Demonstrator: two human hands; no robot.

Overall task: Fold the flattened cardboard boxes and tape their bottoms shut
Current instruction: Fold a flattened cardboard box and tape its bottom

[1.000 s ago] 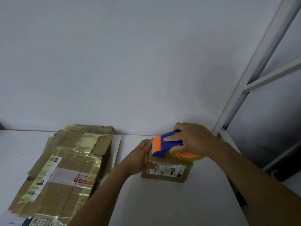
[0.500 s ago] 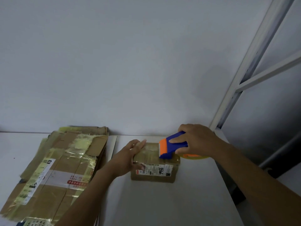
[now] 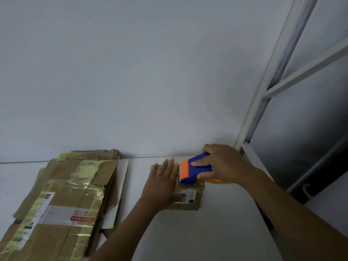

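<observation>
Right hand (image 3: 222, 162): grips the blue-orange tape dispenser (image 3: 195, 167) atop the small box (image 3: 190, 202).
Left hand (image 3: 162, 183): flat, fingers straight, pressing the small box at the dispenser's 9 o'clock.
Flattened boxes (image 3: 62, 194): stacked on the worktop (image 3: 207, 232), 9 o'clock of the small box.

- The tape dispenser (image 3: 197, 167) is deep blue, with a bright orange piece at its toothed front.
- The tape roll (image 3: 219, 181) shows an orange rim and a clear, yellowish edge.
- The small box (image 3: 195, 205) is plain brown cardboard, with a white label (image 3: 188, 196) printed in black.
- The stack of flattened boxes (image 3: 62, 232) is the same brown, streaked with glossy yellowish tape. It has white labels in dark print and a red band (image 3: 82, 218) with pale lettering.
- The table (image 3: 216, 232) is plain white.
- The wall (image 3: 131, 72) is a flat, pale grey-white.
- The shelf frame (image 3: 263, 91) is white, against a dark grey panel (image 3: 301, 138).
</observation>
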